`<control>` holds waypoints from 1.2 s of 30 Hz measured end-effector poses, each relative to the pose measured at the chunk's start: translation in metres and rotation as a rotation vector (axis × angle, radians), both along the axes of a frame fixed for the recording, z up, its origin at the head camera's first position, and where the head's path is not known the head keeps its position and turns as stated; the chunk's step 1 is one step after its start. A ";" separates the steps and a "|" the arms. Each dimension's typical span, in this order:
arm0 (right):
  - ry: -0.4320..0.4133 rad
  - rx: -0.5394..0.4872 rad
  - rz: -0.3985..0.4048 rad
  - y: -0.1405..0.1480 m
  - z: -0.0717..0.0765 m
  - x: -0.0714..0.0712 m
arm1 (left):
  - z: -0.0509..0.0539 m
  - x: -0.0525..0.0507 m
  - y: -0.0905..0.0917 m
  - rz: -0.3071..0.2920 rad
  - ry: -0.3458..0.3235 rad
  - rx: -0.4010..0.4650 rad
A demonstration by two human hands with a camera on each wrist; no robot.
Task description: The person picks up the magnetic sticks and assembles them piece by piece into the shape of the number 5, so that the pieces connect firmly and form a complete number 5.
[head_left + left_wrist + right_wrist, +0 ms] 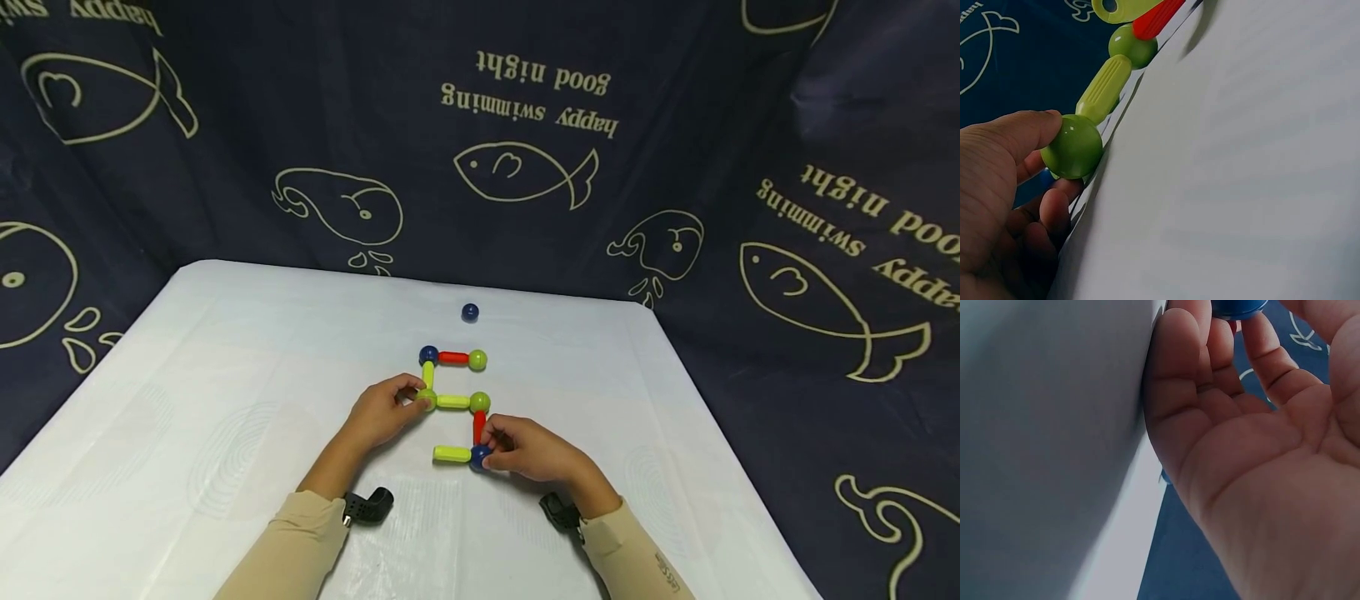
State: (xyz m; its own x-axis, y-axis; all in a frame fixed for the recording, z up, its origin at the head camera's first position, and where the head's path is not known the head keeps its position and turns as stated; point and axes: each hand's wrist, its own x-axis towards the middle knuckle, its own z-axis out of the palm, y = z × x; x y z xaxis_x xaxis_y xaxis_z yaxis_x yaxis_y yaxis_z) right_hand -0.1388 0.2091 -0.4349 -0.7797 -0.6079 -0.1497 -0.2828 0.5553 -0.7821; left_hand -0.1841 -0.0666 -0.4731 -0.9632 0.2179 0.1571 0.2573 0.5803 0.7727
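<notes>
A zigzag chain of toy balls and rods lies on the white-covered table. My left hand [381,412] pinches the green ball [1074,147] at its left bend, thumb on one side and fingers on the other. From that ball one yellow-green rod [453,402] runs right to another green ball [480,402]. A red rod [479,427] leads from there down to a blue ball [479,457], which my right hand [538,451] holds between thumb and fingers. A second yellow-green rod [452,453] sticks out left from it, its far end free. In the right wrist view the blue ball is mostly cut off.
At the chain's far end, a dark blue ball [428,355], a red rod [453,358] and a green ball [477,360] form the top arm. One loose dark blue ball [470,312] sits near the table's back edge. A dark printed curtain [540,250] hangs behind.
</notes>
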 end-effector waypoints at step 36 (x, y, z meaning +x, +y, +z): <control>0.005 -0.001 0.000 0.003 -0.002 0.000 | 0.040 -0.019 -0.017 -0.103 -0.188 0.010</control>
State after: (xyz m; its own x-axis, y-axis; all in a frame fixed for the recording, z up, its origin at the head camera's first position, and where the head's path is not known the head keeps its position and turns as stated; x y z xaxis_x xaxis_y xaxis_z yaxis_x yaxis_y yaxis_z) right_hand -0.1389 0.2120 -0.4365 -0.7808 -0.6077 -0.1455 -0.2864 0.5549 -0.7810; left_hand -0.2033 -0.0832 -0.4335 -0.9484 0.3164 -0.0207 0.1657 0.5503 0.8183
